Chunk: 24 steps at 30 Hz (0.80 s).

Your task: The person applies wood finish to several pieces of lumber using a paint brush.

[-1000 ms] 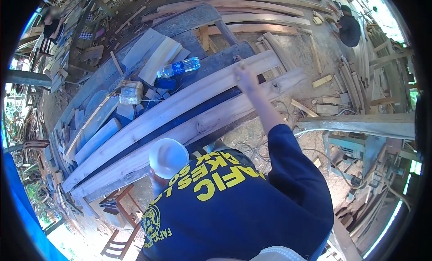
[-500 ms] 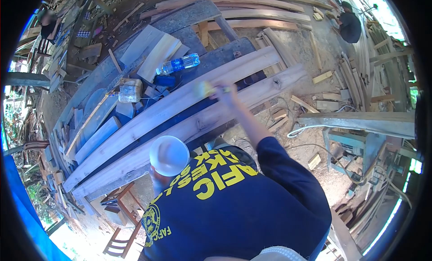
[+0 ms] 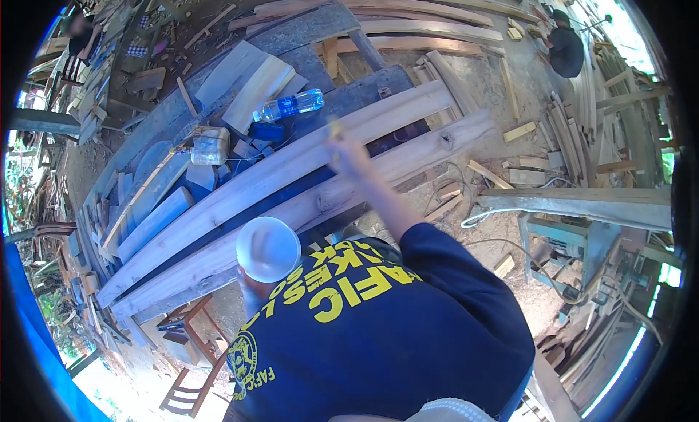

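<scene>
My left hand (image 3: 247, 282) is mostly hidden below a round white bowl (image 3: 268, 249), its fingers wrapped around the near side. The bowl is held close to my chest, over the near edge of the boards. My right hand (image 3: 349, 156) reaches over the far long plank (image 3: 240, 196), closed on what looks like a brush (image 3: 334, 126). Motion smears the brush, and its yellowish end shows above the fingers. A second, knotted plank (image 3: 342, 189) runs parallel on my side, with a dark gap between the two.
Behind the planks lie a water bottle (image 3: 290, 105), a blue container (image 3: 266, 132), a dirty plastic jug (image 3: 210, 146) and loose boards (image 3: 251, 87). A wooden chair (image 3: 191, 389) stands lower left. A person (image 3: 564, 49) works at upper right, another (image 3: 81, 40) sits far left.
My right hand has moved left along the far plank, turning so the brush points away from me. The bowl has shifted slightly left in view.
</scene>
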### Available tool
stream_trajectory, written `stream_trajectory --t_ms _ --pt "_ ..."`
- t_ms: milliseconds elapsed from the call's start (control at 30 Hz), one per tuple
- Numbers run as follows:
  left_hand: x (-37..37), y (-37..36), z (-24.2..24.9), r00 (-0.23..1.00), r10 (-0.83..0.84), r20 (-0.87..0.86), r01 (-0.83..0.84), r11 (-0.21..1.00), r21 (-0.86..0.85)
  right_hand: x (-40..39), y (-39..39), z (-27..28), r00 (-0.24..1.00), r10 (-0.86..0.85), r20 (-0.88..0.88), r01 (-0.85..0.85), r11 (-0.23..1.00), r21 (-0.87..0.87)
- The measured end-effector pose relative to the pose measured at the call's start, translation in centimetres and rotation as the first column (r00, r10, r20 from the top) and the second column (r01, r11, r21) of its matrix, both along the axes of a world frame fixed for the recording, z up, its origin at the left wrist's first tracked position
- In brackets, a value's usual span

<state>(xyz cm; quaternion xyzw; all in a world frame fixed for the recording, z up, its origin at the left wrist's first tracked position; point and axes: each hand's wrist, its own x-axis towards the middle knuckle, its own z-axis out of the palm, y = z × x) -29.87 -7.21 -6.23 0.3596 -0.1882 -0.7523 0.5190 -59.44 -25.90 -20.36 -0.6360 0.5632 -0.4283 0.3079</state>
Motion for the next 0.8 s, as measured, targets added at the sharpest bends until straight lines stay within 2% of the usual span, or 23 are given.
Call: stream_trajectory --t_ms 67,100,167,200,233,267,300,333,367,400,433,467,500,600,667,700,733,767,800 --pt "-0.3 -0.1 -0.2 1.0 0.007 -0.005 -0.007 1.0 -0.006 5.1 2.3 3.3 0.994 0.084 -0.066 -0.098 0.964 -0.246" --pt "-0.4 -0.1 -0.2 1.0 0.012 -0.011 -0.012 1.0 -0.013 5.7 3.3 3.4 0.994 0.084 -0.065 -0.098 0.964 -0.246" --pt "-0.1 0.1 -0.4 0.999 0.048 -0.011 -0.048 0.998 0.028 6.2 4.2 2.9 0.973 0.212 -0.093 -0.228 0.945 -0.232" --pt "0.1 0.3 -0.6 0.996 0.085 -0.009 -0.084 0.994 0.068 5.1 4.4 2.0 0.88 0.205 0.429 -0.232 0.973 0.012" --pt "0.5 0.5 -0.8 0.996 0.085 -0.009 -0.084 0.994 0.069 2.6 3.9 1.9 0.67 0.016 0.742 -0.252 0.945 0.208" --pt "0.9 0.7 -1.0 0.998 0.068 0.008 -0.069 0.997 0.041 -0.8 3.1 1.8 0.373 -0.238 0.897 -0.339 0.865 0.37" --pt "1.3 0.9 -1.2 0.998 0.054 0.026 -0.055 0.998 0.014 -4.2 2.7 1.1 0.449 -0.19 0.873 -0.188 0.935 0.3" --pt "1.8 1.1 -1.4 0.998 0.06 0.029 -0.061 0.998 0.018 -7.5 2.4 2.4 0.401 -0.316 0.86 -0.004 0.938 0.346" --pt "2.4 1.4 -1.5 0.997 0.062 0.052 -0.064 0.998 0.028 -11.5 1.4 1.8 0.372 -0.345 0.862 0.084 0.937 0.339" --pt "2.9 1.6 -1.8 0.995 0.065 0.076 -0.068 0.997 0.036 -16.4 0.4 0.6 0.437 -0.336 0.834 0.104 0.94 0.324" --pt "3.3 1.9 -2.1 0.994 0.073 0.08 -0.076 0.996 0.038 -21.0 -0.7 -0.4 0.351 -0.264 0.898 0.044 0.963 0.266" --pt "3.7 2.2 -2.4 0.996 0.085 0.028 -0.086 0.994 0.061 -21.4 -2.2 -0.4 0.348 -0.264 0.899 0.036 0.963 0.269" --pt "4.0 2.4 -2.7 0.995 0.097 -0.024 -0.094 0.992 0.083 -21.7 -3.6 0.0 0.406 -0.279 0.87 0.087 0.96 0.267" --pt "4.5 2.7 -3.0 0.995 0.097 -0.031 -0.094 0.992 0.087 -21.8 -6.3 1.2 0.561 -0.336 0.757 0.243 0.94 0.238" --pt "4.3 2.4 -3.4 0.995 0.09 -0.051 -0.086 0.993 0.084 -19.1 -6.4 -8.0 0.864 -0.198 0.463 0.129 0.976 0.177" --pt "4.0 2.2 -3.6 0.994 0.086 -0.063 -0.081 0.993 0.083 -12.5 -5.3 -5.5 0.412 -0.358 0.838 -0.013 0.917 0.398" --pt "3.7 2.0 -3.8 0.994 0.083 -0.075 -0.076 0.994 0.082 -5.7 -3.2 -1.0 0.281 -0.358 0.89 -0.109 0.91 0.401" --pt "3.3 1.9 -3.9 0.993 0.079 -0.087 -0.072 0.994 0.083 -1.6 -2.1 -3.8 0.308 -0.125 0.943 -0.231 0.952 0.201" --pt "2.9 1.7 -4.1 0.992 0.076 -0.097 -0.068 0.994 0.083 0.9 -1.1 -3.0 0.307 -0.127 0.943 -0.233 0.951 0.204"
